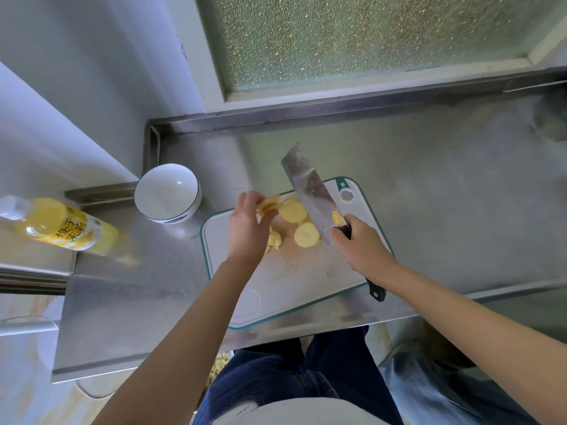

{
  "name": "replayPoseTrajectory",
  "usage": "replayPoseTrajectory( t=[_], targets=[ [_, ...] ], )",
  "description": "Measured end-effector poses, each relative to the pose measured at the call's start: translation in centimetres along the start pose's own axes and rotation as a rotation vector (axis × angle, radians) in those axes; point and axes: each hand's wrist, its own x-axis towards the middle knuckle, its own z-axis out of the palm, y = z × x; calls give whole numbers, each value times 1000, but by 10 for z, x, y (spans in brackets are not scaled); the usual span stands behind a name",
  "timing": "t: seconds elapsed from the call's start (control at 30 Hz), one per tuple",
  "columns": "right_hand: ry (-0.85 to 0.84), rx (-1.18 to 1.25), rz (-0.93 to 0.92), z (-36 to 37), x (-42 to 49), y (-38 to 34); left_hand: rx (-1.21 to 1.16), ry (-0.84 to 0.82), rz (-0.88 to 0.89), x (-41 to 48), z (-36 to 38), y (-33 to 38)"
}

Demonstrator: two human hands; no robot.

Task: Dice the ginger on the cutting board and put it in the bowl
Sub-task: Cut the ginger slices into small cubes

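Pale yellow round ginger slices (294,210) lie on the white, green-edged cutting board (294,280), with a small pile of cut bits (274,240) beside them. My left hand (247,230) pinches a few thin ginger slices (269,204) just above the board's far left corner. My right hand (362,245) grips the black handle of a cleaver (310,191); its blade is tilted up over the slices. The white bowl (167,193) stands upright to the left of the board, nothing visible in it.
A yellow drink bottle (58,223) lies at the left edge of the steel counter (445,210). A raised steel rim runs along the back, under a frosted window. The counter's front edge is close to my legs.
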Motion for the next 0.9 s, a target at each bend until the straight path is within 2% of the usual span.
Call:
replayPoseTrajectory(
  t=[0.07, 0.13, 0.33, 0.43, 0.77, 0.9],
  targets=[
    [-31, -10, 4, 7, -5, 0, -76, 134, -48, -6, -14, -4],
    [-77, -22, 12, 18, -10, 0, -119, 202, -103, -16, -26, -13],
    [-255, -186, -26, 66, -16, 0, -218, 189, -430, -50, -41, -36],
    [-290, -245, -34, 86, -13, -2, -206, 155, -549, -61, -39, -44],
    [-170, -330, 7, 83, 3, -5, -285, 97, -625, -64, -13, -39],
    [-191, -306, 18, 83, 1, -4, -312, -39, -642, -63, -4, -37]
  ],
)
